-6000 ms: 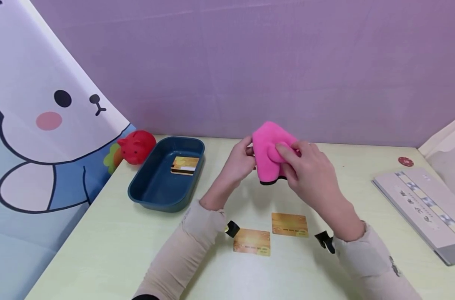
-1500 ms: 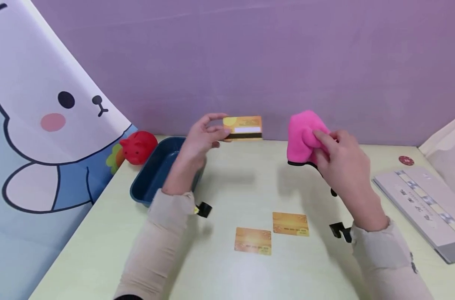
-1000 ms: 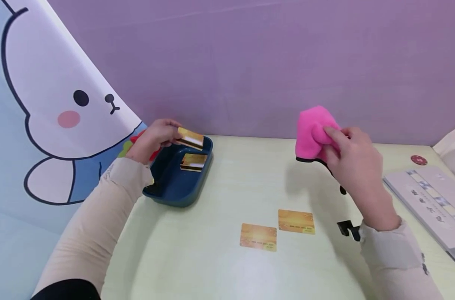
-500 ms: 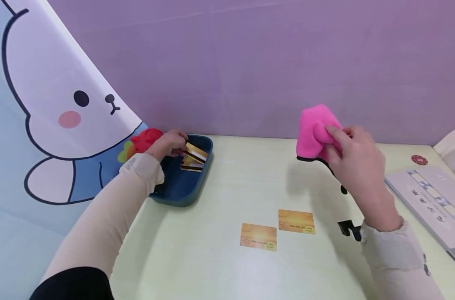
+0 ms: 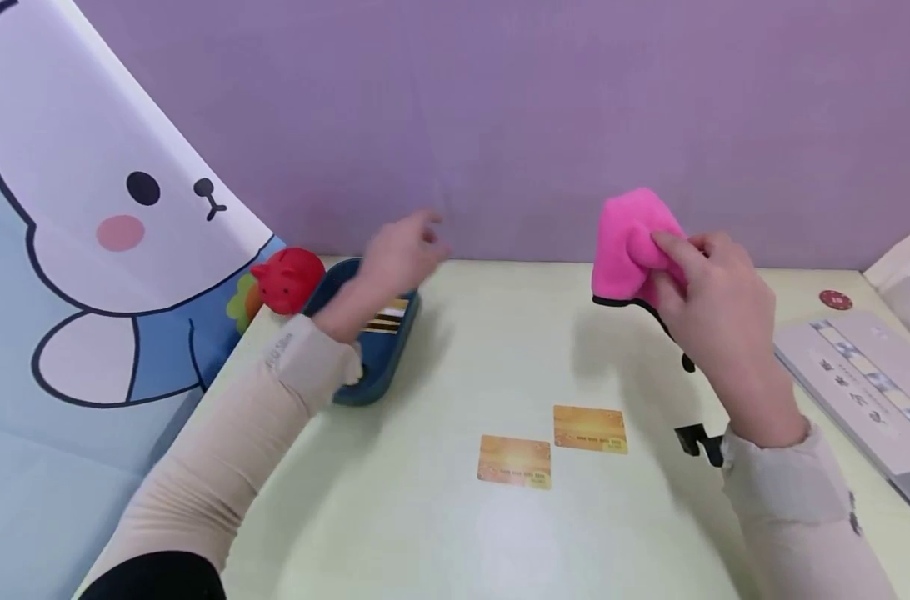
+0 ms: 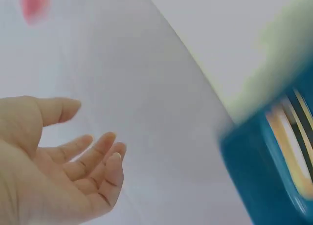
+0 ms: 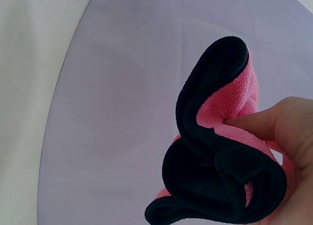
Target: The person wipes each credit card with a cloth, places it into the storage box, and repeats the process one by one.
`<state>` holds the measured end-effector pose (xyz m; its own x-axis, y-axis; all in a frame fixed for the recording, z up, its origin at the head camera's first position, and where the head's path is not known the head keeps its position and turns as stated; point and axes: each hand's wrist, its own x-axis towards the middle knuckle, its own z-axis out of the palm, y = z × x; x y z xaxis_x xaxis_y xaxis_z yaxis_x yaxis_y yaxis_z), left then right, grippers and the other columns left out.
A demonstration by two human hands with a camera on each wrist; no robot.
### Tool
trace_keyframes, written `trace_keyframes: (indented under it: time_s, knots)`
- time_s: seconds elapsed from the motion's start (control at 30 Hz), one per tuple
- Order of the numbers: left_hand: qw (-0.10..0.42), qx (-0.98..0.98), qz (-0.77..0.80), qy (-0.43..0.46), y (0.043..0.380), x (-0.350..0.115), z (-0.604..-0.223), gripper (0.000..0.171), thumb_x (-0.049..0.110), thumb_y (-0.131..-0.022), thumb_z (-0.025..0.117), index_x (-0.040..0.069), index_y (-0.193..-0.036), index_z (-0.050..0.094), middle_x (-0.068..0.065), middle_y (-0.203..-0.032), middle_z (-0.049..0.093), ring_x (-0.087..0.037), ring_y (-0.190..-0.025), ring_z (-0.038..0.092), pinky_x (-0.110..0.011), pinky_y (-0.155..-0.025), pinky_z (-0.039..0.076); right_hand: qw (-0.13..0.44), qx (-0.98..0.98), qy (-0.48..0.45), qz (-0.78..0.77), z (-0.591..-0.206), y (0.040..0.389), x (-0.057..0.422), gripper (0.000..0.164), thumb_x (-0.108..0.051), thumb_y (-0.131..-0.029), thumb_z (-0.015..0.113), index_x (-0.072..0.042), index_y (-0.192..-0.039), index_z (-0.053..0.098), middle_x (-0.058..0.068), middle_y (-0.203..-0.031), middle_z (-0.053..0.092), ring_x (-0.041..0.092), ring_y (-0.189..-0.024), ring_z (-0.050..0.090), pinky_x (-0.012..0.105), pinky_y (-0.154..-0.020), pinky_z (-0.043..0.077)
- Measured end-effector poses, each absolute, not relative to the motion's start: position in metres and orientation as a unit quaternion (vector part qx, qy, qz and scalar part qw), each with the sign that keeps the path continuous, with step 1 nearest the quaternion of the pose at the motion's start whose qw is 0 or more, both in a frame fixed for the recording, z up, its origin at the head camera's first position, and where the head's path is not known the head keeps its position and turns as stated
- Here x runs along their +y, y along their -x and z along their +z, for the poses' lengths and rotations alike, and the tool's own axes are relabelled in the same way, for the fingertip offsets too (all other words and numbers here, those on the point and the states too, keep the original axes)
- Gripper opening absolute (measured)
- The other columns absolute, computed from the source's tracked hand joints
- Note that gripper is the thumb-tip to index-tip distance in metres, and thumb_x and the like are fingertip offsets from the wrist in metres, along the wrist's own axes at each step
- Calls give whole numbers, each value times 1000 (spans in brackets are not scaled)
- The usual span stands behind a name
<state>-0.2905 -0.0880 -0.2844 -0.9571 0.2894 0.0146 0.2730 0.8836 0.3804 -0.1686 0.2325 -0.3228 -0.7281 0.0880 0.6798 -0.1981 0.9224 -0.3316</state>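
Note:
My left hand (image 5: pixel 402 254) is raised over the far right side of a dark blue tray (image 5: pixel 380 385). In the left wrist view its fingers (image 6: pixel 93 168) are loosely bent and hold nothing. Bank cards (image 5: pixel 386 321) with dark stripes lie in the tray, partly hidden by my forearm. My right hand (image 5: pixel 713 312) pinches a soft pink fleece piece with black edging (image 5: pixel 622 250) between thumb and fingers, above the table. Seen from the right wrist, the folds of its black hem (image 7: pixel 195 95) show, with part of the fleece hidden behind them.
Two gold bank cards, one on the left (image 5: pixel 513 461) and one on the right (image 5: pixel 590 429), lie on the table. A red piggy bank (image 5: pixel 290 279) stands beyond the tray's left side. A grey box (image 5: pixel 863 383) and a red chip (image 5: pixel 835 300) are at the right.
My left hand took a card out from the pink fleece piece, carried it to the tray and let it go, then moved up and right. The right hand keeps its pinch.

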Motion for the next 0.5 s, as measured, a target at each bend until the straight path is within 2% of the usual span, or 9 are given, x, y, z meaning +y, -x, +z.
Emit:
trace_keyframes:
  time_s: [0.07, 0.2, 0.27, 0.33, 0.5]
  knots:
    - [57, 959, 191, -203, 272, -59, -292, 50, 34, -100, 59, 17, -146, 49, -6, -131, 65, -24, -109, 65, -41, -93, 52, 363, -910, -23, 199, -321, 168, 232, 35, -10, -92, 61, -9, -126, 70, 27, -106, 61, 45, -94, 55, 67, -61, 43]
    - [208, 922, 134, -297, 236, -14, -317, 57, 40, -98, 63, 17, -147, 47, -5, -139, 60, -20, -125, 59, -39, -103, 49, 359, -911, -17, 204, -316, 167, 232, 35, -11, -93, 60, -10, -126, 70, 26, -107, 61, 45, -97, 55, 68, -63, 43]
    - [260, 905, 94, -323, 221, 2, -330, 62, 41, -95, 67, 18, -149, 45, -3, -143, 57, -19, -129, 56, -38, -106, 47, 354, -912, -15, 207, -315, 167, 231, 35, -12, -93, 60, -11, -127, 69, 26, -107, 61, 44, -98, 55, 69, -64, 43]
    - [282, 895, 52, -343, 209, 14, -342, 67, 41, -92, 71, 19, -149, 45, -2, -142, 56, -17, -126, 56, -36, -103, 48, 353, -912, -14, 209, -315, 167, 230, 35, -12, -94, 59, -11, -127, 69, 26, -108, 61, 44, -99, 55, 69, -65, 43]
    - [268, 884, -30, -382, 187, 33, -363, 68, 46, -83, 79, 19, -137, 49, 3, -118, 53, -13, -103, 52, -26, -83, 49, 353, -911, -12, 211, -315, 166, 230, 34, -13, -94, 60, -11, -127, 69, 25, -109, 61, 44, -99, 55, 69, -65, 43]
